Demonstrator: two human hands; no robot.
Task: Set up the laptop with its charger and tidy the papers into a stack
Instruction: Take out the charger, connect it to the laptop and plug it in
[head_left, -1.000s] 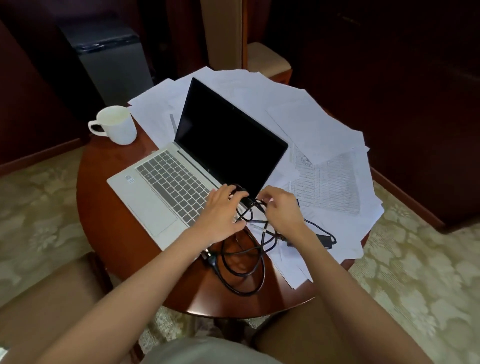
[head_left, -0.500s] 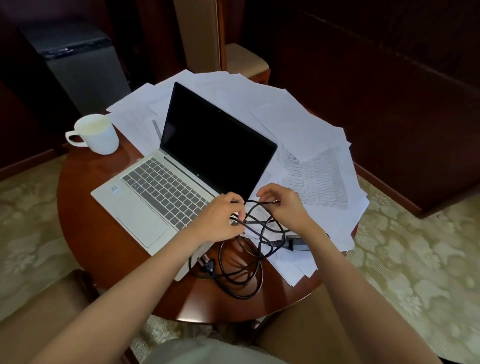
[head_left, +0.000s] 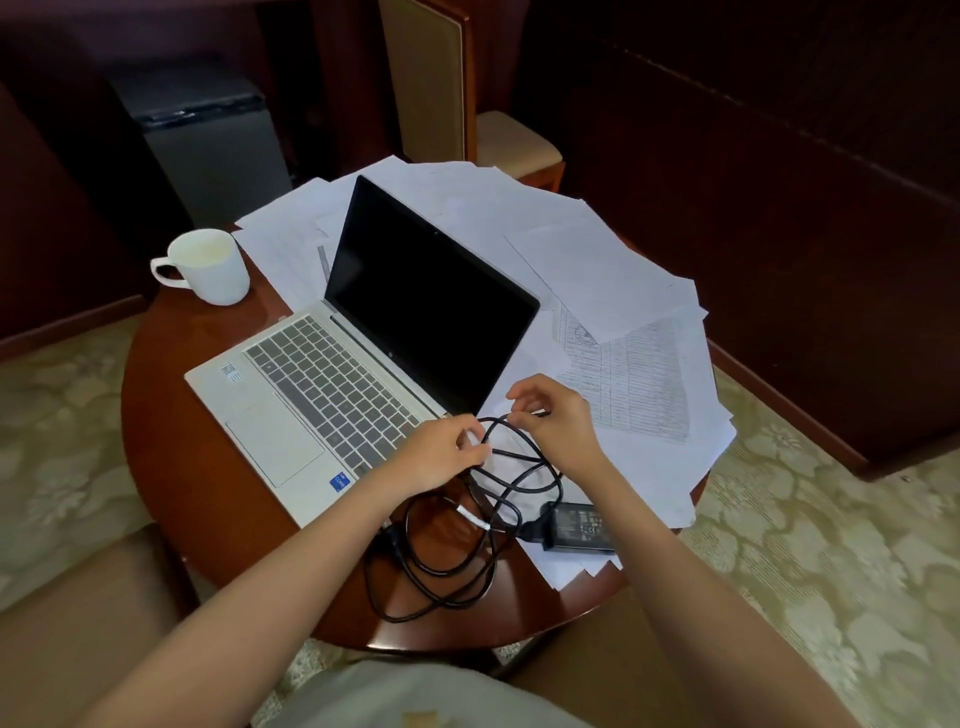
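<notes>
1. Laptop (head_left: 332, 384): silver, lid open, screen black, set at an angle.
2. Charger brick (head_left: 582, 527): black, flat on the papers' near edge. Its black cable (head_left: 447, 571) lies in loose tangled loops, with one strand pinched by the left hand (head_left: 441, 457) and the right hand (head_left: 561, 421).
3. Papers (head_left: 597, 270): white overlapping sheets, fanned behind and right of the laptop; one shows a printed grid.

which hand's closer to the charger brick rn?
Right. The right hand is just beyond the power brick, with its wrist passing beside it. The left hand is farther, up and left of the brick at the laptop's near corner. Both pinch the black cable.
</notes>
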